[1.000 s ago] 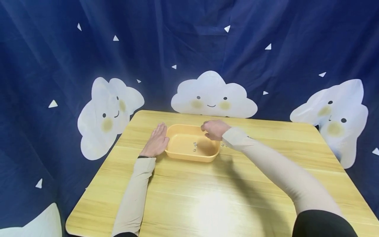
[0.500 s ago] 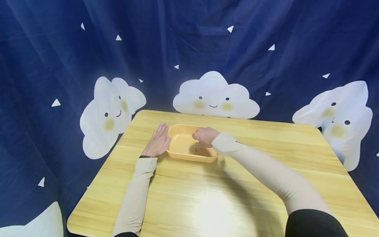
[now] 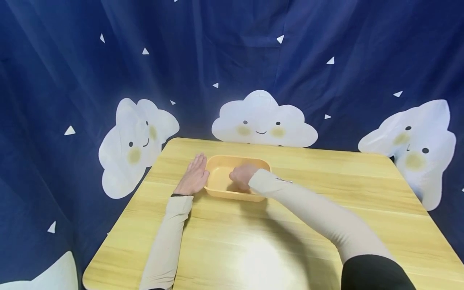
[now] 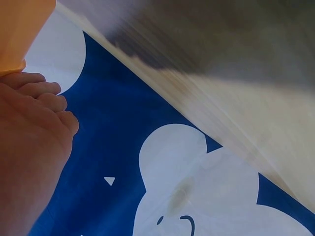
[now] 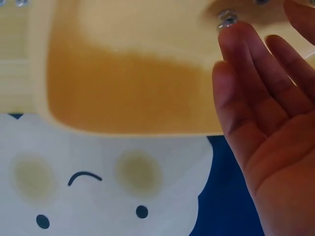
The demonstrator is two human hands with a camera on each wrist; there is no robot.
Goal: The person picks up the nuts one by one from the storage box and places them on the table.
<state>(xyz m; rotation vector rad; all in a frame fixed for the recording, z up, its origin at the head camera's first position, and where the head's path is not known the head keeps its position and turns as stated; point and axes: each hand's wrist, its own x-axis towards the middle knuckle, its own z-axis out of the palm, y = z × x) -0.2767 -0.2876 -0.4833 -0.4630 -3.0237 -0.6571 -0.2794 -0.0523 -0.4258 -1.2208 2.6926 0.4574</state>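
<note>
A yellow-orange plastic basin [image 3: 218, 177] with rounded corners stands on the wooden table. My left hand [image 3: 193, 177] lies along its left wall with straight fingers, the thumb at the rim; in the left wrist view that hand [image 4: 34, 142] is beside the basin's edge. Inside the basin, my right hand [image 3: 242, 175] reaches down over the right half. The right wrist view shows its fingers [image 5: 243, 88] extended and only lightly bent. A small, clear, shiny bead-like piece [image 5: 227, 17] lies right at the fingertips, and another [image 5: 261, 1] is close by.
More small shiny pieces [image 5: 20, 2] lie on the table outside the basin, in the right wrist view. The wooden table [image 3: 217, 233] reaches a dark blue curtain [image 3: 246, 52] printed with smiling clouds [image 3: 262, 117] at the back.
My right hand has moved left and down, from over the basin's right rim into the basin, where it now covers the shiny pieces in the head view. The left hand stays at the left wall.
</note>
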